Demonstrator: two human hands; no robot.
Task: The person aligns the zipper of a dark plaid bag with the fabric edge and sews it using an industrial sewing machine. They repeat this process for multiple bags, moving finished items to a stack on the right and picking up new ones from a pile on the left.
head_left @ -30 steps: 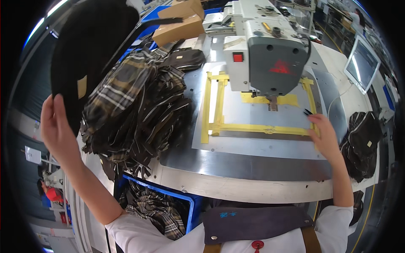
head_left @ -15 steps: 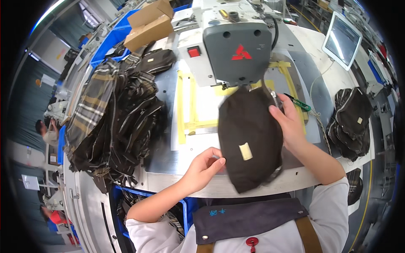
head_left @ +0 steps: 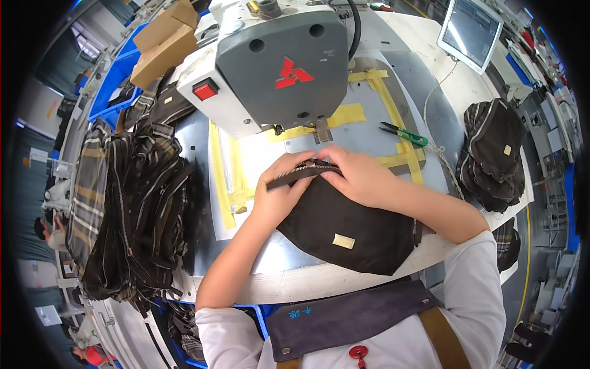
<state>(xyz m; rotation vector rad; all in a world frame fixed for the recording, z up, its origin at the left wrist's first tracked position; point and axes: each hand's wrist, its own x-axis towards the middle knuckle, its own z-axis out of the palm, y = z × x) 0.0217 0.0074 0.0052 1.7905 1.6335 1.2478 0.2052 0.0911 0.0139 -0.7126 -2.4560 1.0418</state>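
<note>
A dark brown fabric pouch (head_left: 344,215) with a small cream label lies across the table's front edge, right in front of me. Its zipper (head_left: 304,172) runs along the top edge, between my two hands. My left hand (head_left: 279,187) is closed on the zipper end, fingers behind and thumb in front. My right hand (head_left: 359,175) pinches the zipper beside it, close to the slider. The hands nearly touch at the fingertips. Just beyond them stands the grey head of a sewing machine (head_left: 283,67), its presser foot (head_left: 322,131) over the yellow-taped plate.
A heap of dark and plaid pouches (head_left: 135,215) covers the left side. More stacked pouches (head_left: 495,154) sit at the right. Green-handled thread snips (head_left: 405,133) lie beyond my right hand. A tablet-like screen (head_left: 470,31), a cardboard box (head_left: 163,46) and blue bins (head_left: 117,92) stand farther back.
The pouch has turned and come down toward me, away from the machine head. My left hand has moved up from the pouch's side to the zipper, joining the right. My view has shifted.
</note>
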